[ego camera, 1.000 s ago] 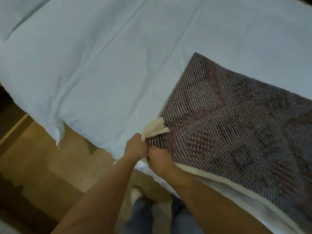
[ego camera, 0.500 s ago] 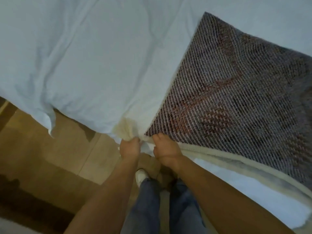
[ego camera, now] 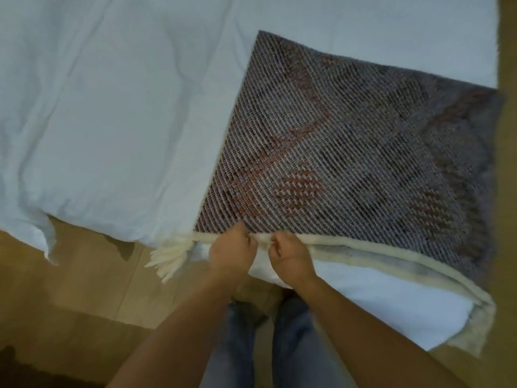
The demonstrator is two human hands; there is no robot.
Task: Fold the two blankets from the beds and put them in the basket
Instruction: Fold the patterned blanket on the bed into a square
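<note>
Head view: left hand (ego camera: 233, 247) and right hand (ego camera: 291, 256), gripping the blanket (ego camera: 349, 149) by its hem, have dragged it bedside, probably to refold.

**Open sheet left, blanket right**

The bed (ego camera: 112, 121) lies flat and open left of the folded blanket (ego camera: 349, 149). The left hand (ego camera: 232, 247) and right hand (ego camera: 291, 256) grip the blanket's near edge, close together. A fringe (ego camera: 170, 257) hangs beside them over the floor (ego camera: 70, 303).
</note>
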